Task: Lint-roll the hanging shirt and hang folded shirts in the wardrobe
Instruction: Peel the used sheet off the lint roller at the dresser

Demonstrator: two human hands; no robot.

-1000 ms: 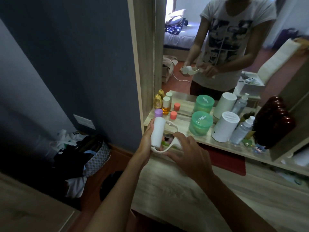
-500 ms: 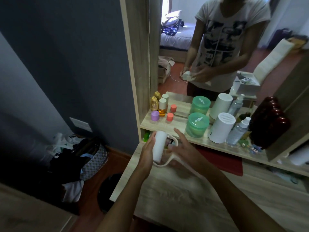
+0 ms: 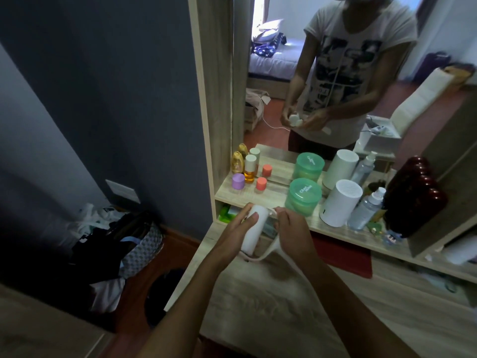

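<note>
I hold a white lint roller (image 3: 254,229) upright above the wooden dresser top (image 3: 271,301). My left hand (image 3: 236,235) wraps around the roller's white cylinder. My right hand (image 3: 290,235) grips its curved white handle, which loops under the cylinder. The mirror (image 3: 322,81) ahead reflects a person in a printed white T-shirt holding the same roller. No hanging shirt, folded shirts or wardrobe are in view.
A shelf (image 3: 260,195) below the mirror carries small bottles, a purple jar (image 3: 238,181), a green tub (image 3: 304,196), a white cylinder device (image 3: 339,202) and a spray bottle (image 3: 367,209). A red cloth (image 3: 343,255) lies on the dresser. Bags and clothes (image 3: 113,244) pile on the floor left.
Both hands with the roller have dropped slightly lower and nearer to me. My right hand has shifted up along the handle; my left thumb now lies across the cylinder.
</note>
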